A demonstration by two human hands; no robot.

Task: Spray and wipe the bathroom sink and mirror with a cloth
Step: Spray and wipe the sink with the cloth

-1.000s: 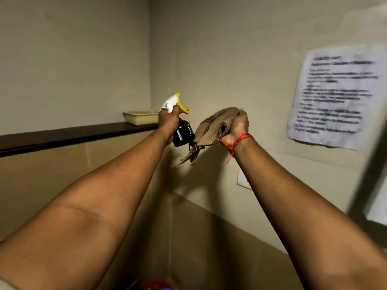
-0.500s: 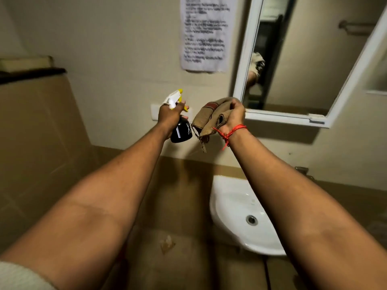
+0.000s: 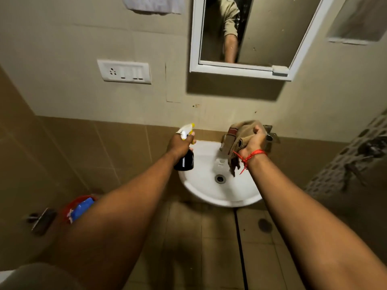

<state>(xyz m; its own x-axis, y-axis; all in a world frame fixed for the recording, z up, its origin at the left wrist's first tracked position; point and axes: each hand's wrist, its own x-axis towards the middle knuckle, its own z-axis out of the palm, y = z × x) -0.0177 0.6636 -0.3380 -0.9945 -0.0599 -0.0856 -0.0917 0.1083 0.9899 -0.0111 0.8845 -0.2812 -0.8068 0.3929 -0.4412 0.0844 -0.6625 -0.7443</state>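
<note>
My left hand [image 3: 180,145] grips a dark spray bottle [image 3: 185,162] with a white and yellow trigger head, held over the left rim of the white sink [image 3: 209,191]. A bunched brown cloth [image 3: 238,141] hangs from my right hand [image 3: 252,143], above the back of the basin and in front of the tap, which is mostly hidden behind it. A red thread is tied round my right wrist. The white-framed mirror [image 3: 266,28] hangs on the wall above the sink and reflects a sleeve and an arm.
A white switch plate [image 3: 124,71] sits on the wall left of the mirror, with a paper notice [image 3: 152,5] above it. A red bucket [image 3: 78,208] with something blue stands on the floor at the left. A perforated panel [image 3: 343,164] is at the right.
The view has swung right and down from the wall corner to the sink and mirror. Both hands have dropped from mirror height to just above the basin, still holding bottle and cloth.
</note>
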